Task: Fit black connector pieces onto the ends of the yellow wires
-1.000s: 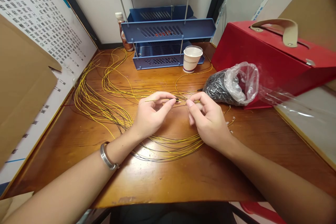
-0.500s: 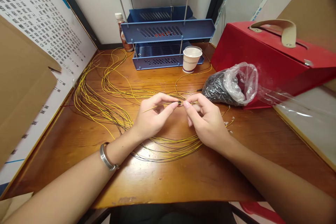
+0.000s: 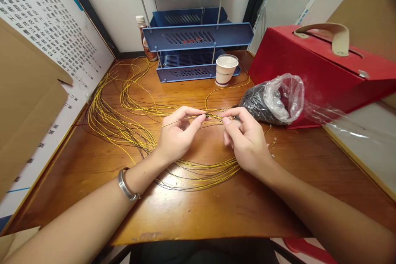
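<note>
Between thumb and forefinger, my left hand (image 3: 179, 132) pinches a small black piece (image 3: 207, 115) with a yellow wire (image 3: 169, 123) running back over the hand. To its right, my right hand (image 3: 246, 140) is closed in a pinch on a thin wire at its fingertips; just how the wire meets the black piece is too small to tell. Long loops of yellow and black wires (image 3: 120, 126) lie on the table under and to the left of both hands. The palm-side fingers of each hand are partly hidden.
A clear plastic bag of black pieces (image 3: 258, 101) lies right of my hands, against a red box (image 3: 309, 70). Behind stand a paper cup (image 3: 225, 72), a blue tiered rack (image 3: 198, 37) and a bottle (image 3: 150, 51). Cardboard (image 3: 27, 90) leans at the left.
My hands have drawn apart, the left moving slightly left and up with the black piece, the right slightly right. A longer stretch of wire shows between them.
</note>
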The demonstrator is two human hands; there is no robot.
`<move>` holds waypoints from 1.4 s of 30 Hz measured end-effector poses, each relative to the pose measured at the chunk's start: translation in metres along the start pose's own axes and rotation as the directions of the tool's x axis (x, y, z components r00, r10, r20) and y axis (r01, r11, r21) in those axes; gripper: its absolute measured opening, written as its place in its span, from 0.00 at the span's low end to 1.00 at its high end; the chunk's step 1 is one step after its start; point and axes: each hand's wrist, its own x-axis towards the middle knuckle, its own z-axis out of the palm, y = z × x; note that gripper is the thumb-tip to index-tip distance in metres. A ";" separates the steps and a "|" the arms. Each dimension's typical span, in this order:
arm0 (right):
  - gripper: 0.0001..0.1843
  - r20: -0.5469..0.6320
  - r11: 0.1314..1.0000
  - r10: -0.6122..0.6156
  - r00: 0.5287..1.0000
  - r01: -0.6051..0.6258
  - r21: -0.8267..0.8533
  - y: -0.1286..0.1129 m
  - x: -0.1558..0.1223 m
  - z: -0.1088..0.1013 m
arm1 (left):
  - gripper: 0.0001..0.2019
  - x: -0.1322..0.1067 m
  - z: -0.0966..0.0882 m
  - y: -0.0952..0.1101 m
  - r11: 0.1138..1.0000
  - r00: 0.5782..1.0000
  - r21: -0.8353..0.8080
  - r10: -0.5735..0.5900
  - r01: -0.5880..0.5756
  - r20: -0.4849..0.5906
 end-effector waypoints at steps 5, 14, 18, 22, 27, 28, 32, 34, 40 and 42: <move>0.10 0.011 0.999 -0.002 1.000 0.002 -0.041 -0.003 0.000 0.001 | 0.08 -0.002 0.000 -0.001 1.000 0.999 0.012 -0.016 0.016 0.028; 0.09 0.036 0.998 -0.015 0.999 0.017 -0.053 -0.003 0.000 0.000 | 0.08 -0.002 -0.001 -0.001 0.999 0.997 0.030 0.013 -0.015 0.077; 0.08 0.056 0.997 -0.027 0.998 0.031 -0.067 -0.004 0.000 0.000 | 0.08 -0.002 -0.002 0.000 0.998 0.995 0.056 0.036 -0.042 0.096; 0.08 0.102 0.990 -0.075 0.992 0.086 -0.115 -0.003 0.000 0.000 | 0.09 -0.001 -0.003 0.003 0.990 0.991 0.120 0.064 -0.078 0.120; 0.09 0.064 0.987 -0.048 0.997 0.057 -0.150 -0.003 0.000 0.001 | 0.09 0.000 -0.003 0.002 0.986 0.996 0.151 0.056 -0.067 0.076; 0.10 0.047 0.988 -0.036 0.998 0.043 -0.149 -0.003 0.000 0.001 | 0.10 0.000 -0.003 0.001 0.987 0.997 0.151 0.050 -0.059 0.062; 0.10 0.005 0.991 -0.005 1.000 0.006 -0.130 -0.004 0.002 0.000 | 0.10 0.000 -0.003 -0.001 0.993 0.999 0.115 0.032 -0.036 0.033; 0.10 0.005 0.993 -0.004 1.000 0.004 -0.115 -0.004 0.002 0.000 | 0.10 0.000 -0.003 -0.002 0.993 0.999 0.110 0.029 -0.032 0.035; 0.09 0.028 0.996 -0.021 0.999 0.024 -0.087 -0.005 0.001 0.000 | 0.09 0.000 -0.003 0.000 0.988 0.997 0.144 0.053 -0.061 0.059; 0.09 0.030 0.996 -0.026 0.999 0.029 -0.088 -0.005 0.001 0.000 | 0.09 -0.001 -0.003 0.001 0.988 0.995 0.139 0.059 -0.070 0.078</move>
